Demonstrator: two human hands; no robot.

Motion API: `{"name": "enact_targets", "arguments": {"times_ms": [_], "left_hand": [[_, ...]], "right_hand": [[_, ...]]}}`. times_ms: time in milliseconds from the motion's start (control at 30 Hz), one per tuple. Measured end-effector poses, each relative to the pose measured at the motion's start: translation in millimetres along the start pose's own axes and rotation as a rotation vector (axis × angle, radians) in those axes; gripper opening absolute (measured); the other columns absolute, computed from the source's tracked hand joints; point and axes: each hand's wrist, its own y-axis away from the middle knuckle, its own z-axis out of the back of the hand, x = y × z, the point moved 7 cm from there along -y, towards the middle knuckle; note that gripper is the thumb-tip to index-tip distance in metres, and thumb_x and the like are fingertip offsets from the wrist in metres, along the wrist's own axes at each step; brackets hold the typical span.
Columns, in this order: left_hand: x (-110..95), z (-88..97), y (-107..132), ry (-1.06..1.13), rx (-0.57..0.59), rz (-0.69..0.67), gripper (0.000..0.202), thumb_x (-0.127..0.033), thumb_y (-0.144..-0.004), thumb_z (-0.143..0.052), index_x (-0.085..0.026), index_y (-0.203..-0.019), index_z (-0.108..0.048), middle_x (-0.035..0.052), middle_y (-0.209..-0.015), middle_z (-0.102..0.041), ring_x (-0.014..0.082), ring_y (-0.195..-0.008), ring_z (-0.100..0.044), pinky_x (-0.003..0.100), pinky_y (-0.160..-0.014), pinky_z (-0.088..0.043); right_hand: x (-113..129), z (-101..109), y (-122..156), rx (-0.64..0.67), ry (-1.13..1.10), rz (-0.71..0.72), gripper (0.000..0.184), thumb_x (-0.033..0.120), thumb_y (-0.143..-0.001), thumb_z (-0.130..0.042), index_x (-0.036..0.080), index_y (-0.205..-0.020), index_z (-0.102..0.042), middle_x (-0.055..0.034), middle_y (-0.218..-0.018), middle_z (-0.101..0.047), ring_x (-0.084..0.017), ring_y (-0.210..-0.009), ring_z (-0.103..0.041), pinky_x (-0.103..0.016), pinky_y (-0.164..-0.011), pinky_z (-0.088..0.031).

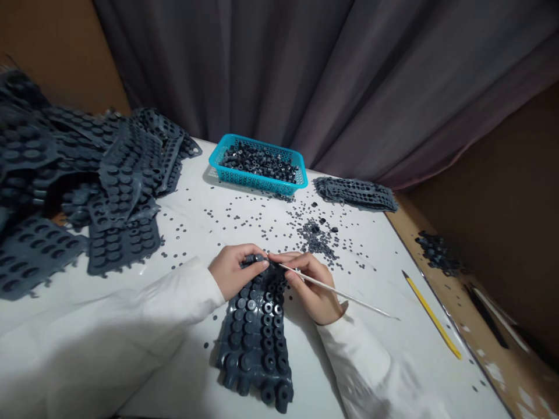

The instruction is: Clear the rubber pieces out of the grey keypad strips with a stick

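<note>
A dark grey molded rubber sheet [255, 326] with rows of round studs lies across the white table toward me. My left hand [236, 269] pinches its far end between thumb and fingers. My right hand [317, 288] is closed around a thin whitish stick [345, 298], whose near end reaches the sheet's far edge. The stick's other end points off to the right and down. Some studs on the sheet's right side show open centres. The contact between stick tip and rubber is hidden by my fingers.
A blue basket [257, 185] full of small dark parts stands at the back. Piled studded sheets [126, 186] fill the left. Flat strips [356, 194] lie at back right. Tiny dark discs [317, 240] are scattered behind my hands. A yellow pencil-like stick [430, 314] lies right.
</note>
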Motion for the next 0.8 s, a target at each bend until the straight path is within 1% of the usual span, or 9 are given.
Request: {"name": "enact_targets", "arguments": {"times_ms": [300,400,533,700,800], "left_hand": [[1,0.0,0,-0.002,0.0,-0.002,0.019,-0.035,-0.075,-0.059,-0.017,-0.078,-0.064,0.0028,-0.079,-0.069,0.0192,-0.079,-0.062,0.031,-0.077,-0.045],[-1,0.3,1,-0.003,-0.007,-0.006,0.018,-0.033,-0.074,-0.058,-0.017,-0.078,-0.063,0.0019,-0.077,-0.068,0.0179,-0.076,-0.061,0.029,-0.073,-0.045],[-3,-0.2,2,-0.005,-0.002,-0.01,0.017,-0.032,-0.073,-0.057,-0.017,-0.078,-0.063,0.0008,-0.076,-0.067,0.0165,-0.071,-0.06,0.027,-0.068,-0.045],[-4,-0.9,1,-0.023,0.009,-0.003,0.019,-0.035,-0.074,-0.057,-0.017,-0.076,-0.063,0.0011,-0.074,-0.067,0.0161,-0.068,-0.059,0.027,-0.066,-0.045],[-4,-0.4,1,-0.029,0.008,-0.008,0.019,-0.035,-0.075,-0.057,-0.017,-0.077,-0.064,0.0012,-0.075,-0.068,0.0165,-0.071,-0.06,0.028,-0.069,-0.046]], "right_hand": [[3,-2,0,0.021,0.055,0.039,0.003,0.024,-0.088,-0.055,0.022,-0.087,-0.057,-0.0089,-0.106,-0.069,-0.021,-0.103,-0.064,-0.04,-0.089,-0.05],[1,-1,0,-0.007,-0.002,0.013,0.003,0.024,-0.088,-0.056,0.022,-0.088,-0.057,-0.0082,-0.106,-0.07,-0.021,-0.102,-0.064,-0.04,-0.089,-0.049],[-4,0,-1,-0.044,-0.136,-0.06,0.004,0.026,-0.087,-0.057,0.022,-0.087,-0.056,-0.0078,-0.104,-0.07,-0.021,-0.102,-0.064,-0.041,-0.089,-0.05],[-7,-3,-1,-0.007,-0.194,-0.101,0.007,0.029,-0.087,-0.057,0.021,-0.087,-0.058,-0.0088,-0.107,-0.069,-0.022,-0.104,-0.063,-0.043,-0.091,-0.048],[-8,-3,-1,0.003,-0.201,-0.113,0.007,0.028,-0.087,-0.057,0.022,-0.086,-0.058,-0.0085,-0.107,-0.069,-0.022,-0.105,-0.063,-0.042,-0.091,-0.048]]}}
